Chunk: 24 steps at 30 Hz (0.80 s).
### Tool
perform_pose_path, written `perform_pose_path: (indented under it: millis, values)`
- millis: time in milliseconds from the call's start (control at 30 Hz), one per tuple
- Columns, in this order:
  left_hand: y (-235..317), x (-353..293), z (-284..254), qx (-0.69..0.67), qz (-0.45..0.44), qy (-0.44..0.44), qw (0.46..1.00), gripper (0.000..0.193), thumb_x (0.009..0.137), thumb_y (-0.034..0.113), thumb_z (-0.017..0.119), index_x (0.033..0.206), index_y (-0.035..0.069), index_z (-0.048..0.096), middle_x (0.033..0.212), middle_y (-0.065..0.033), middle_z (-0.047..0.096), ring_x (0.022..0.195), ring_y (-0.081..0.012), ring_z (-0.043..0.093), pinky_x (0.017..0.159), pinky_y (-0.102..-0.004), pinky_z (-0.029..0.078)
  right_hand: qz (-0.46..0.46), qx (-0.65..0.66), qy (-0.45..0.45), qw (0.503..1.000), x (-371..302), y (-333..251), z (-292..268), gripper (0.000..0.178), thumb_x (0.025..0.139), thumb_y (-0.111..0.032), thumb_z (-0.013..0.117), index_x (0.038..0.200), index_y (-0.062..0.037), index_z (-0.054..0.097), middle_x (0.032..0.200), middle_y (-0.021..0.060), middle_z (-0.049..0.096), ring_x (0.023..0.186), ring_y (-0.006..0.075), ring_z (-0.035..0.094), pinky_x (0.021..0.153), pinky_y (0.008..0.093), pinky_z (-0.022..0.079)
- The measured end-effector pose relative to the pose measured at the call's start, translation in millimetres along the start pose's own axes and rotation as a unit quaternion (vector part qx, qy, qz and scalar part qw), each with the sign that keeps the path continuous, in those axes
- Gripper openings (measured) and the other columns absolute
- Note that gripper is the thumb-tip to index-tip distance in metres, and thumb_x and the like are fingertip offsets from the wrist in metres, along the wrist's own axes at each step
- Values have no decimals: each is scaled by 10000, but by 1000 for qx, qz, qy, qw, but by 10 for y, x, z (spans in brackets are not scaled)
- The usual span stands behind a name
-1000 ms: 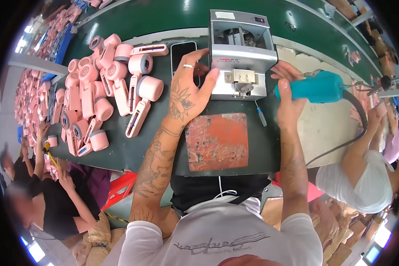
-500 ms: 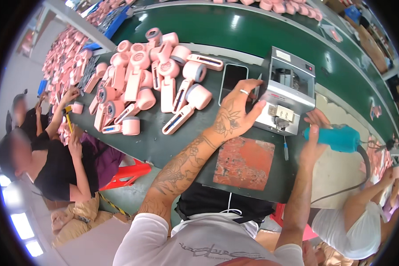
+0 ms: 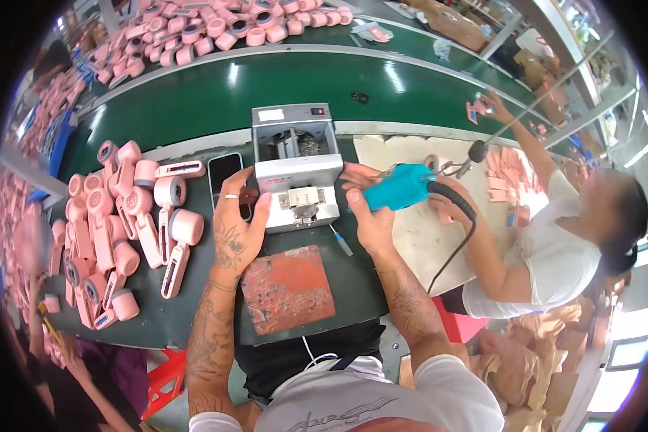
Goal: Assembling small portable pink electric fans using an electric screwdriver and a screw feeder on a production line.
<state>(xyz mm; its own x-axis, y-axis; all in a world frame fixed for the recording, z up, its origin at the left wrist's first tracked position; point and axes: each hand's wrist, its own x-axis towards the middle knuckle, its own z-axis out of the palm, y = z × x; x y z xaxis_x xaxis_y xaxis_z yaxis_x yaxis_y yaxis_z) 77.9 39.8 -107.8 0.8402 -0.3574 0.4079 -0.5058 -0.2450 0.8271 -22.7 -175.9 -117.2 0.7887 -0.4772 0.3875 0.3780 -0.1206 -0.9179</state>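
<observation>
My left hand (image 3: pixel 239 223), with a ring on one finger, grips the left side of a silver-grey screw feeder (image 3: pixel 297 176). Its thumb lies along the front corner. At the opposite side, my right hand (image 3: pixel 373 225) has its thumb and fingers around the front end of a teal electric screwdriver (image 3: pixel 403 187), fingertips close to the feeder's side. The palm is partly hidden behind the screwdriver. A small blue-handled screwdriver (image 3: pixel 340 240) lies by the feeder's front right corner. Before the feeder is a worn red square pad (image 3: pixel 288 289).
Many pink handheld fans (image 3: pixel 142 216) are piled on my left, with a phone (image 3: pixel 225 176) between them and the feeder. A green conveyor belt (image 3: pixel 295 79) runs behind. A dark cable (image 3: pixel 457 201) trails from the electric screwdriver. On my right works a person in white (image 3: pixel 515 277).
My view has turned rightward, so feeder, pad and fans appear further left. Both hands stay at the feeder's sides, and the electric screwdriver remains at my right hand.
</observation>
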Motion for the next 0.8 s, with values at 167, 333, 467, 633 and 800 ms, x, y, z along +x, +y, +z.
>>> perform_pose_path:
  millis: [167, 333, 467, 633, 800]
  values:
    - [49, 31, 50, 14, 18, -7, 1000, 472, 943, 165, 681, 1360, -13, 547, 1159, -142, 620, 947, -217, 641, 867, -351, 527, 0, -5, -4, 1000, 7, -28, -73, 438, 941, -45, 666, 1353, 35, 540, 1349, 155, 623, 1202, 232, 619, 950, 342, 501]
    - [53, 28, 66, 41, 25, 9, 999, 477, 947, 181, 687, 1352, -27, 547, 1135, -141, 628, 939, -230, 638, 876, -371, 522, -3, 0, -4, 1000, 24, -30, -72, 446, 933, -56, 678, 1347, 36, 543, 1343, 150, 629, 1188, 234, 627, 946, 343, 503]
    - [0, 11, 70, 13, -2, -1, 1000, 476, 947, 179, 688, 1347, -35, 545, 1073, -143, 638, 922, -227, 639, 859, -367, 522, 2, 8, -4, 1000, 21, -16, -60, 451, 925, -74, 697, 1335, 37, 547, 1340, 148, 630, 1179, 234, 629, 949, 355, 506]
    - [-4, 11, 87, 18, -1, -4, 1000, 467, 954, 178, 684, 1347, -33, 548, 1060, -141, 641, 918, -227, 638, 859, -365, 521, -4, -11, -16, 1000, 5, 7, -90, 469, 972, -170, 685, 1357, 43, 523, 1359, 158, 612, 1213, 250, 617, 988, 360, 488]
    - [-2, 15, 76, 16, 5, -10, 1000, 466, 959, 187, 683, 1356, -17, 550, 1104, -144, 641, 925, -228, 636, 862, -365, 520, -3, -13, -19, 1000, 9, 9, -102, 466, 972, -167, 685, 1354, 47, 527, 1355, 162, 610, 1205, 249, 617, 981, 358, 493]
